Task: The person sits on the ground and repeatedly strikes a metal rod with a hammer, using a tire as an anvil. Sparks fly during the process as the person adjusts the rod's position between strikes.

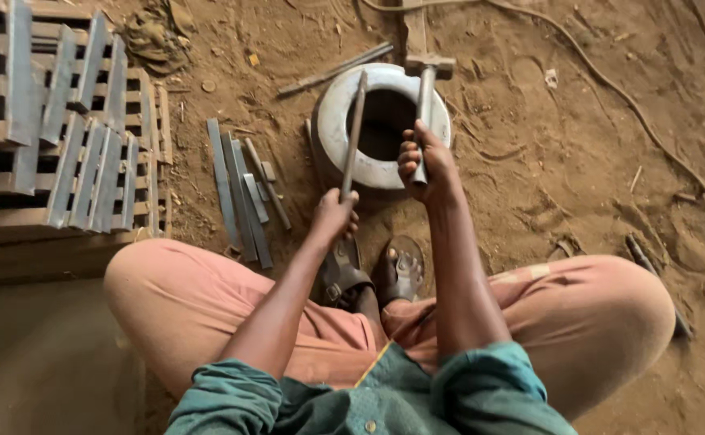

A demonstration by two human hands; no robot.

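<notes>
Rod (353, 133) lies w/ its long axis running near-straight away from the person, far tip leaning over the hole of the ring (338, 121), near end in the left hand (334, 213). Left hand is closed round the rod's lower end, just short of the ring's near edge.

Right hand (425, 161) is wrapped round the hammer (426, 84) handle; hammer points away too, head over the ring's far-right rim, just right of the rod tip. Whether the head touches the rim — can't tell. Right hand sits over the ring's near-right rim, so it's nearer the rod tip; the two tools run almost parallel, apart, rod on the left.

Ring is a thick pale metal hoop lying flat on the dirt floor, directly ahead of the crossed legs and sandals (372, 274).

Left of the ring: a few flat strips (239, 189) on the dirt, clear of the rod. Further left, stacked grilles (62, 121). Another bar (336, 71) lies beyond the ring's far-left side. Cable (610, 80) curves across the dirt at right, well apart.
</notes>
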